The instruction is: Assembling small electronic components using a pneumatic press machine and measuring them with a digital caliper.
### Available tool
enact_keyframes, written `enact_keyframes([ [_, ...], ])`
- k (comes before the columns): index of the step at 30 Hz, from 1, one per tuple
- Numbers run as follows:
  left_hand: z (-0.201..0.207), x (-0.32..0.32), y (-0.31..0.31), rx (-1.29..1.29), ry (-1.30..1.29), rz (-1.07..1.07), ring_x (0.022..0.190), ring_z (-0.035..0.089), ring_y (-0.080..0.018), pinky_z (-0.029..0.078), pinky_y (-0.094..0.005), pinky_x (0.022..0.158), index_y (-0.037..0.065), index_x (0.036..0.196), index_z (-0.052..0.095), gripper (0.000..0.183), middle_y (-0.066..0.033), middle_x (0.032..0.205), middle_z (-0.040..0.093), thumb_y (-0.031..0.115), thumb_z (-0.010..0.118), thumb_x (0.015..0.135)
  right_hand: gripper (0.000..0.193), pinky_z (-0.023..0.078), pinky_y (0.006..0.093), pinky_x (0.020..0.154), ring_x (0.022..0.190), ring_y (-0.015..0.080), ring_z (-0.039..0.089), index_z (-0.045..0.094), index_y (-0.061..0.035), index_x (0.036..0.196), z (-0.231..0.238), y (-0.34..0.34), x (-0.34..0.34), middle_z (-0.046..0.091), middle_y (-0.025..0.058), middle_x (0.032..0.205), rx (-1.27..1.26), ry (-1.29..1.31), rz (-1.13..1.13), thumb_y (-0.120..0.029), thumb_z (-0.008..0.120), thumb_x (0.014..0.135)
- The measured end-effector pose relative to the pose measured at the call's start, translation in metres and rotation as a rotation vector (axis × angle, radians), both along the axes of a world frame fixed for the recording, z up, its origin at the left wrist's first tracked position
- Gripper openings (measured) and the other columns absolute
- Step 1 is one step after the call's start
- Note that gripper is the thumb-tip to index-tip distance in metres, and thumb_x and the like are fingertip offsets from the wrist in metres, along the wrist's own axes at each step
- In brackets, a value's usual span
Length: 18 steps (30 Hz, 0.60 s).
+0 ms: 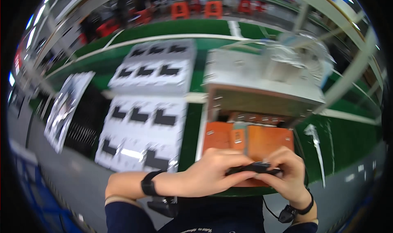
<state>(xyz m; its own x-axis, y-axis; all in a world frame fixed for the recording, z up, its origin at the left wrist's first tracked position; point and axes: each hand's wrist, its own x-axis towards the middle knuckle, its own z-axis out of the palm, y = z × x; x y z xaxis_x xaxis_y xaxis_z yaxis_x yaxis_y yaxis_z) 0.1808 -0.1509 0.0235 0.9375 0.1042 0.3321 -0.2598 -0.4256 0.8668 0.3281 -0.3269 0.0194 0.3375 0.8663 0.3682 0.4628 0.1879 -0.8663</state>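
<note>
Between my two hands is a thin, dark flat part (249,168), held above the front edge of an orange fixture plate (268,140). The fingers and thumb of my left hand (215,169) pinch its left end. My right hand (286,169) grips the other end, with bent fingers over its top and the thumb below. The fingers hide part of it, and motion blurs its details. Behind the plate stands a metal press-like box (245,73), with an opening above the orange surface.
Left of the fixture lie white trays (143,132) holding black L-shaped pieces (165,117). Beyond them are a black ribbed crate (84,118) and clear plastic wrap (65,110). A white tool-like strip (316,145) lies on the green mat at right. Orange stools (179,10) stand far back.
</note>
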Motion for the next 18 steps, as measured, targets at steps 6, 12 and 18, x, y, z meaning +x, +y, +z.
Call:
enact_keyframes([
  [6, -0.005, -0.089, 0.047, -0.352, 0.213, 0.49, 0.071, 0.057, -0.0045, 0.046, -0.0219, 0.06, -0.002, 0.11, 0.064, 0.026, -0.004, 0.087, 0.068, 0.011, 0.069, 0.088, 0.048, 0.051, 0.0256, 0.077, 0.086, 0.0135, 0.062, 0.056, -0.0002, 0.104, -0.004, -0.011, 0.004, 0.057, 0.0083, 0.099, -0.132, 0.304, -0.163, -0.001, 0.084, 0.065],
  [12, -0.059, -0.206, 0.122, -0.43, 0.329, 0.903, 0.073, 0.051, -0.002, 0.039, -0.0183, 0.064, -0.001, 0.124, 0.059, 0.039, 0.0041, 0.084, 0.064, 0.011, 0.067, 0.088, 0.027, 0.046, 0.0216, 0.068, 0.073, 0.0095, 0.059, 0.062, -0.0003, 0.092, -0.019, -0.013, 0.009, 0.061, 0.0054, 0.085, -0.17, 0.287, -0.137, 0.002, 0.078, 0.07],
  [18, -0.076, -0.218, 0.113, -0.037, 0.457, 1.15, 0.066, 0.05, -0.0059, 0.04, -0.0233, 0.059, -0.002, 0.109, 0.068, 0.033, 0.0034, 0.071, 0.057, 0.012, 0.076, 0.08, 0.021, 0.044, 0.0207, 0.065, 0.071, 0.009, 0.057, 0.063, -0.0005, 0.086, -0.018, -0.013, 0.005, 0.061, 0.0044, 0.081, -0.2, 0.206, -0.197, 0.002, 0.077, 0.07],
])
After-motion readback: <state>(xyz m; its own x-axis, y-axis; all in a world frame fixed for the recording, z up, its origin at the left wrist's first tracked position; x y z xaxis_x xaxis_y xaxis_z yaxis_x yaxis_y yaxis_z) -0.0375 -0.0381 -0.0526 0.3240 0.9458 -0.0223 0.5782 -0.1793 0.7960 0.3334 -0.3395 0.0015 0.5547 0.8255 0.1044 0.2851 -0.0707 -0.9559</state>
